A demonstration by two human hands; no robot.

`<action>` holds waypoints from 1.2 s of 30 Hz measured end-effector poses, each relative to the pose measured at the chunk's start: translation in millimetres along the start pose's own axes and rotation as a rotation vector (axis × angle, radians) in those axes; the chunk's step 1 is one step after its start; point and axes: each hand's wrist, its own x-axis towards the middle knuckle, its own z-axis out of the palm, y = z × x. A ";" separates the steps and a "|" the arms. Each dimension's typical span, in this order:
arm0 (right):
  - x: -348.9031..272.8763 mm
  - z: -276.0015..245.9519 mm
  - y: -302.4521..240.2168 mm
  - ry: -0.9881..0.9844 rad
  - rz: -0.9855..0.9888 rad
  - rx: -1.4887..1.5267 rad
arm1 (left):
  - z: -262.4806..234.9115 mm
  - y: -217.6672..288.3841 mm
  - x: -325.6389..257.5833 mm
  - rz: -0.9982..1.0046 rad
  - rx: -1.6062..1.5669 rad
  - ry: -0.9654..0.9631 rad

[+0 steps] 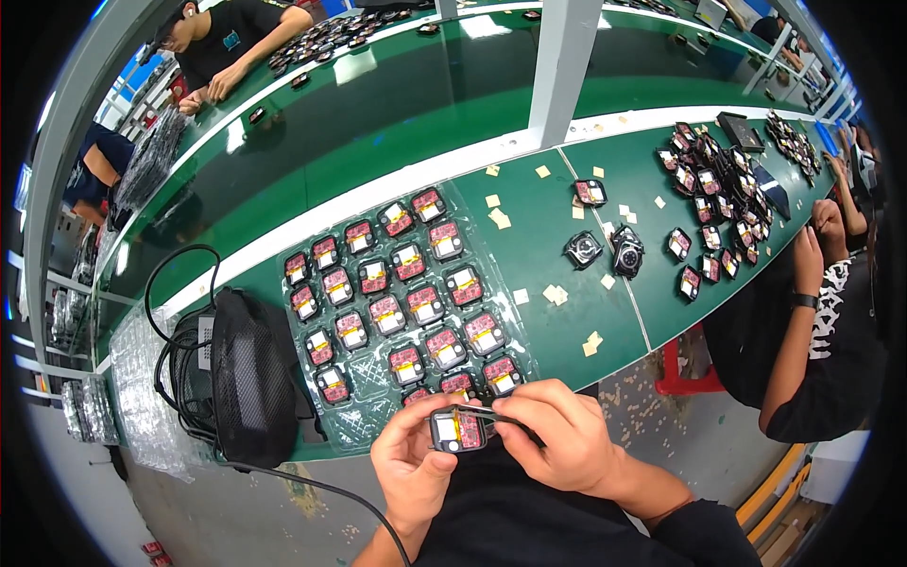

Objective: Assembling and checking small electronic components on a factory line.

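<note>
Left grip (pixel 410 472) pinches square module (pixel 457 430) by its rim, likely leaving its open side clear for dark tweezers (pixel 484 413) pinched in right grip (pixel 567 437); pocketed tray (pixel 367 374) beyond both.

Clear tray (pixel 367 376) on green bench (pixel 557 342)

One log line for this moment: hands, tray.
left hand: holding black-rimmed device | right hand: holding dark slim tool at device's upper edge | plastic tray: more such devices
</note>
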 end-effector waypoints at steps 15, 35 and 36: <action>6.3 -11.5 25.0 0.136 0.103 -0.222 | -30.2 6.3 5.5 0.208 0.117 -0.075; 15.6 -20.7 87.7 0.201 0.276 -0.588 | -100.1 59.6 6.4 0.145 1.172 0.241; 12.6 -21.6 88.7 0.244 0.290 -0.549 | -96.7 60.9 9.0 0.192 1.296 0.185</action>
